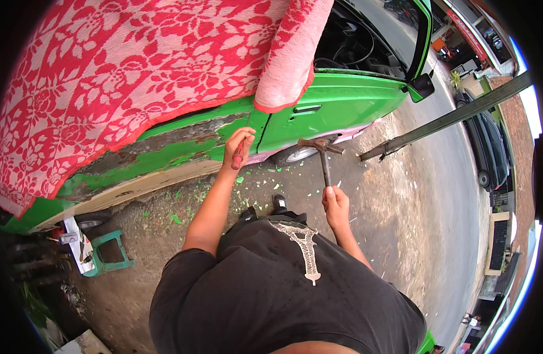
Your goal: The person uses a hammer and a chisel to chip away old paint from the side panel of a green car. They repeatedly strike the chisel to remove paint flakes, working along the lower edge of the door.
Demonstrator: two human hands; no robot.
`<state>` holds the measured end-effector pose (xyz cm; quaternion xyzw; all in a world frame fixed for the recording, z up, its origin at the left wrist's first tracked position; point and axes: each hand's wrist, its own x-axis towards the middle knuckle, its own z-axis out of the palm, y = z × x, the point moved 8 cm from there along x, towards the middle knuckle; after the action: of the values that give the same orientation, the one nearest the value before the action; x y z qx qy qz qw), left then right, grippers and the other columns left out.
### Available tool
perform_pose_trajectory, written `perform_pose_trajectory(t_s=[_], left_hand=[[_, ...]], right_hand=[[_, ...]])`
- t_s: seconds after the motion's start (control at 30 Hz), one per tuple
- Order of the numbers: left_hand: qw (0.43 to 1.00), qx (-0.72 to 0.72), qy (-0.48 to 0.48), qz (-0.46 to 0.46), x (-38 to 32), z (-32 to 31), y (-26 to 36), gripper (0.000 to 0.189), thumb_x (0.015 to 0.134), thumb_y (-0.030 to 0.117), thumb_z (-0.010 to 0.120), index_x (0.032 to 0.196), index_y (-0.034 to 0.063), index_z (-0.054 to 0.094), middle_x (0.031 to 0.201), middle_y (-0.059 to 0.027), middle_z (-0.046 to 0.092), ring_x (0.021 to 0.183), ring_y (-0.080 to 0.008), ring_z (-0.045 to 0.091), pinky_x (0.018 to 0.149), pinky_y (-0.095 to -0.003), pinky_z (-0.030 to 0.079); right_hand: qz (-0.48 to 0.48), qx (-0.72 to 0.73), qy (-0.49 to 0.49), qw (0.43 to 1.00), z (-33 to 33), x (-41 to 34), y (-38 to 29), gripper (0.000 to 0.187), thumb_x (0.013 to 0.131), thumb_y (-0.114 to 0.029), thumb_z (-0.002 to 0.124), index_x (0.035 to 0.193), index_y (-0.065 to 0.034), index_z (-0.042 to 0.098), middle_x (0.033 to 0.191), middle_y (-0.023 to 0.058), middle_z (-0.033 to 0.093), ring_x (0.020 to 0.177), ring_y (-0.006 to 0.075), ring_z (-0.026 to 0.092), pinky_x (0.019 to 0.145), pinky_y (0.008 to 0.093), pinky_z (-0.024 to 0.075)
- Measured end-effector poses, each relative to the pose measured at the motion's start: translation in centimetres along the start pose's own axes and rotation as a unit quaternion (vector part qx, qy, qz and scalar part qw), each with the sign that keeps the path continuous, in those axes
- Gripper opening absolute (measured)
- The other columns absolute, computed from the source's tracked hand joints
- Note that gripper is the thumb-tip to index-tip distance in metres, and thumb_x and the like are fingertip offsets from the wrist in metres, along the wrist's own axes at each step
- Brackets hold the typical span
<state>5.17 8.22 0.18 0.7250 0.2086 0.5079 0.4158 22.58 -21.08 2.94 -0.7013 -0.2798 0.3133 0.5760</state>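
My left hand (239, 144) grips a tool by its red handle (238, 158), close to the side of a green vehicle (346, 99). The tool's working end is hidden behind my fingers. Lower right of it, my right hand (336, 205) holds a hammer (325, 163) by the shaft, its rusty head raised and apart from the red-handled tool. Along the lower body side, green paint is stripped in a long patch (183, 129), baring grey-brown filler or metal. A red and pink floral blanket (134, 66) drapes over the vehicle's upper part, beside the door handle (307, 109).
Green paint chips (176, 219) litter the ground around my shoes. At the left a green plastic stool (107, 256) stands near a can (68, 238) and some tools. A slanted post (448, 117) rises at the right; past it a dark car (486, 141) is parked across the road.
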Motion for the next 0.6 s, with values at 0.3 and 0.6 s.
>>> perform_pose_trajectory(t_s=[0.3,0.6], left_hand=[[1.000,0.007,-0.006,0.004,0.2,0.1,0.6,0.027,0.097,0.019,0.065,0.083,-0.0025,0.057,0.093,-0.0143,0.067,0.084,-0.0272,0.065,0.078,-0.0346,0.051],[0.999,0.031,-0.010,-0.009,1.3,-0.1,1.3,0.020,0.094,0.010,0.066,0.083,-0.0041,0.058,0.089,-0.0154,0.065,0.078,-0.0283,0.064,0.073,-0.0337,0.051]], right_hand=[[-0.076,-0.102,-0.009,0.992,0.6,0.2,-1.5,0.028,0.101,-0.027,0.060,0.088,-0.0016,0.062,0.062,0.0013,0.052,0.056,0.0086,0.047,0.052,0.0269,0.0375],[-0.293,-0.309,-0.140,0.894,8.3,-0.9,-8.6,0.024,0.095,-0.028,0.064,0.099,-0.0052,0.066,0.075,0.0153,0.065,0.062,0.0343,0.064,0.056,0.0412,0.0483]])
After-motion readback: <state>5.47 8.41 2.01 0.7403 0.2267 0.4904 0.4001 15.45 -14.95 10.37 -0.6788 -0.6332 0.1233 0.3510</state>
